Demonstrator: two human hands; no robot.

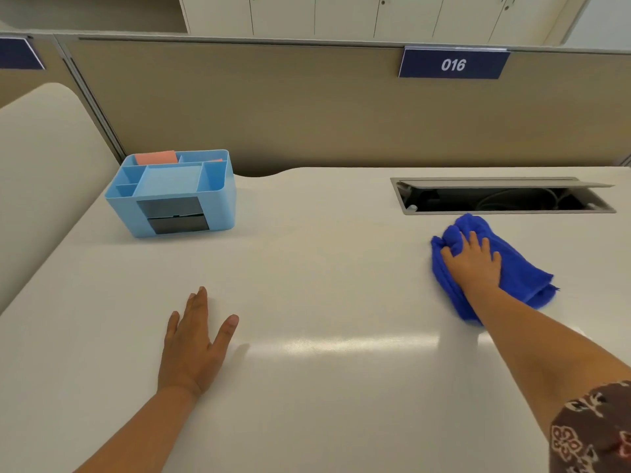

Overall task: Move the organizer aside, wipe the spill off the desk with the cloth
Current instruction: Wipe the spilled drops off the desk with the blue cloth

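A light blue organizer (177,194) with several compartments and a pink pad in its back slot stands at the far left of the white desk (307,285). A bunched blue cloth (519,268) lies at the right of the desk, just in front of the cable opening. My right hand (473,262) presses flat on top of the cloth, fingers spread and curling into its folds. My left hand (194,343) rests flat on the desk near the front left, fingers apart, holding nothing. I see no spill on the glossy surface.
An open cable hatch (502,196) with a raised lid is sunk into the desk at the back right. A tan partition (307,107) with a "016" sign (453,64) closes off the back. A cream curved panel (44,172) borders the left side.
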